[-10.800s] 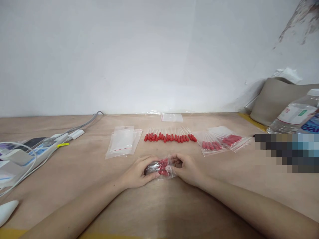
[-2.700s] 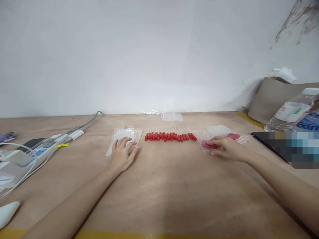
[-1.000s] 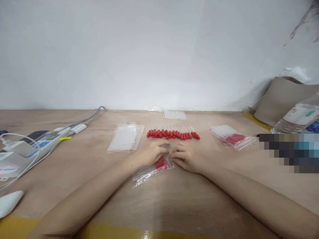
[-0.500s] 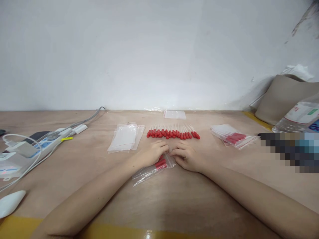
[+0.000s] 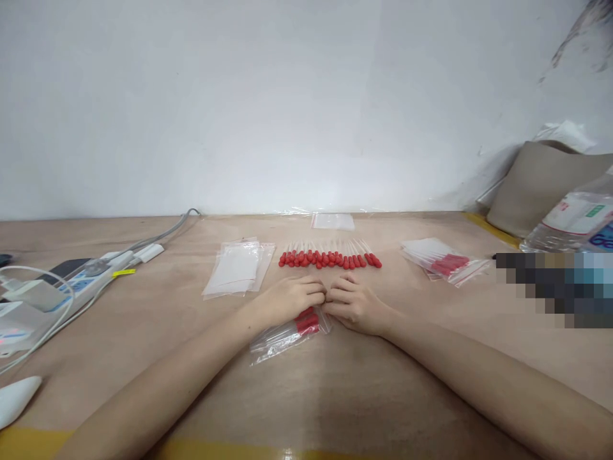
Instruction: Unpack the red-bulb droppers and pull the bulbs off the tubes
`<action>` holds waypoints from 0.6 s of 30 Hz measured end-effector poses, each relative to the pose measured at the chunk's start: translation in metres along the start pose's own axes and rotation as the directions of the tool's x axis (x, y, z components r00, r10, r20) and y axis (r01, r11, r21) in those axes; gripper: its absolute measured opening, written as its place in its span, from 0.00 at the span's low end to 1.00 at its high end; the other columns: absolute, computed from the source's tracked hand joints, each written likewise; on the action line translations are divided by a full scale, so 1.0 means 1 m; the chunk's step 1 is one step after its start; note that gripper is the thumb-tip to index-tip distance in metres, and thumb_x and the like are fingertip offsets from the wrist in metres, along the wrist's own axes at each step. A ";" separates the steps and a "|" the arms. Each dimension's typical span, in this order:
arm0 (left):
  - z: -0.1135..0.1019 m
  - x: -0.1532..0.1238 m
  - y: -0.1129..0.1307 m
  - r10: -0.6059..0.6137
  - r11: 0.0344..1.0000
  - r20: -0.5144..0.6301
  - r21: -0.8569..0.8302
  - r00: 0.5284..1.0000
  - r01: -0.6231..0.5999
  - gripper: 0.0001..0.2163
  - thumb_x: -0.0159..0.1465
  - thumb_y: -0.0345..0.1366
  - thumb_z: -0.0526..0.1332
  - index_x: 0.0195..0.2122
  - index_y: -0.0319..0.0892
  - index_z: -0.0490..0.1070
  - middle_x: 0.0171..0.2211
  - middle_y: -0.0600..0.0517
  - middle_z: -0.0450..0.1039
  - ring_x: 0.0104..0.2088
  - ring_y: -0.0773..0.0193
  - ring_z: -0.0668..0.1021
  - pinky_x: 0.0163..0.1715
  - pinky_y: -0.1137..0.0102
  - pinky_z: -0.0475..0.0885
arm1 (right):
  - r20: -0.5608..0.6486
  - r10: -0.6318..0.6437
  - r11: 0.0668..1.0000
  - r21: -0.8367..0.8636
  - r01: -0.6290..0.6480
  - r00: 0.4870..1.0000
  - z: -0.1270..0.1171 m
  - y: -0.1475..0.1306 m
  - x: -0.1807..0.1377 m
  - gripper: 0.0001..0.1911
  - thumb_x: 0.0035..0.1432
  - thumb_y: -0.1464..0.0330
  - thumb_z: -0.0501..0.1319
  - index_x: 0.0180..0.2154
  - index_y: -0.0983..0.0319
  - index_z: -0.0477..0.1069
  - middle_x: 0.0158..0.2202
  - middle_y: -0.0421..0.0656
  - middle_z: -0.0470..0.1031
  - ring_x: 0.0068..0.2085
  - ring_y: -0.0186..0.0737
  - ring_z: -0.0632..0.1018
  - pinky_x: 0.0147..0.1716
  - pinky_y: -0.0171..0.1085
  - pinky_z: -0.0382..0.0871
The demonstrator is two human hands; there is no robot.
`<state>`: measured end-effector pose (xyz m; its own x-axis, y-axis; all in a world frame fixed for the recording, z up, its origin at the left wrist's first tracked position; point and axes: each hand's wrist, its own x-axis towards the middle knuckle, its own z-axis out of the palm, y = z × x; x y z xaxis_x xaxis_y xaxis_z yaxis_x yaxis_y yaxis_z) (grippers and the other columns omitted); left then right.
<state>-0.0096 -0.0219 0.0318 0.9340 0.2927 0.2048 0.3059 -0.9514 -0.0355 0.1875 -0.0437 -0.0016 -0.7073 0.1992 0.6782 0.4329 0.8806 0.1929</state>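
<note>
Bag (image 5: pixel 282 341) lies partly under left hand (image 5: pixel 293 298), 1 end pinched by right hand (image 5: pixel 355 306) too.

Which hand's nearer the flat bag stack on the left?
Left. The left hand is right of the flat bag stack and a bit closer to the camera, not touching it; the right hand is farther right, beyond the left hand.
</note>
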 end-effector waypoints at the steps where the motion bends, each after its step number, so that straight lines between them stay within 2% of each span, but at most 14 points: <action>1: 0.000 0.000 0.000 0.027 0.999 0.001 0.026 1.000 -0.027 0.08 0.65 0.31 0.49 0.36 0.39 0.66 0.39 0.50 0.70 0.45 0.62 0.69 0.45 0.68 0.65 | 0.022 -0.013 1.000 -0.006 0.013 1.000 -0.001 0.000 0.001 0.11 0.59 0.74 0.49 0.28 0.62 0.67 0.26 0.39 0.68 0.33 0.33 0.63 0.34 0.37 0.53; 6: 0.003 -0.004 -0.001 0.093 0.994 0.003 0.053 0.996 -0.093 0.10 0.66 0.30 0.46 0.34 0.40 0.67 0.41 0.51 0.70 0.47 0.64 0.69 0.46 0.69 0.67 | 0.128 -0.092 0.996 -0.010 0.094 0.988 -0.004 0.001 0.004 0.13 0.60 0.76 0.46 0.27 0.63 0.64 0.26 0.38 0.66 0.33 0.32 0.64 0.40 0.36 0.54; 11: -0.009 -0.010 -0.006 0.129 0.986 -0.059 0.118 0.990 -0.121 0.12 0.67 0.30 0.44 0.36 0.40 0.67 0.42 0.50 0.71 0.50 0.64 0.68 0.47 0.70 0.68 | 0.223 -0.071 0.997 0.044 0.063 0.972 -0.008 0.005 0.003 0.11 0.59 0.75 0.47 0.29 0.62 0.65 0.31 0.40 0.69 0.36 0.34 0.65 0.40 0.37 0.54; 13: -0.020 -0.013 -0.010 0.137 0.981 -0.103 0.153 0.985 -0.120 0.12 0.67 0.29 0.44 0.37 0.39 0.67 0.44 0.48 0.70 0.51 0.63 0.68 0.49 0.69 0.67 | 0.262 -0.028 0.996 0.092 0.004 0.965 -0.012 0.004 0.002 0.09 0.58 0.74 0.49 0.29 0.62 0.66 0.31 0.40 0.70 0.36 0.35 0.66 0.38 0.38 0.55; 15: -0.029 -0.015 -0.013 0.107 0.984 -0.127 0.154 0.986 -0.087 0.12 0.66 0.29 0.44 0.39 0.38 0.67 0.46 0.48 0.70 0.52 0.63 0.68 0.49 0.68 0.66 | 0.289 0.060 0.976 0.184 -0.117 0.955 -0.017 0.002 0.002 0.06 0.56 0.72 0.52 0.30 0.62 0.66 0.30 0.40 0.70 0.35 0.36 0.66 0.37 0.38 0.57; 18: -0.033 -0.017 -0.012 -0.004 0.998 -0.104 0.058 0.995 0.010 0.13 0.67 0.29 0.44 0.43 0.41 0.67 0.48 0.48 0.69 0.49 0.63 0.70 0.47 0.68 0.67 | 0.340 0.242 0.862 0.354 -0.362 0.909 -0.021 -0.001 0.003 0.06 0.54 0.70 0.55 0.35 0.61 0.68 0.31 0.41 0.71 0.34 0.35 0.68 0.37 0.37 0.60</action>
<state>-0.0354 -0.0192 0.0608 0.9087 0.2845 0.3056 0.3250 -0.9415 -0.0898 0.1964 -0.0532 0.0146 -0.7277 0.5405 0.4222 0.4319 0.8393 -0.3302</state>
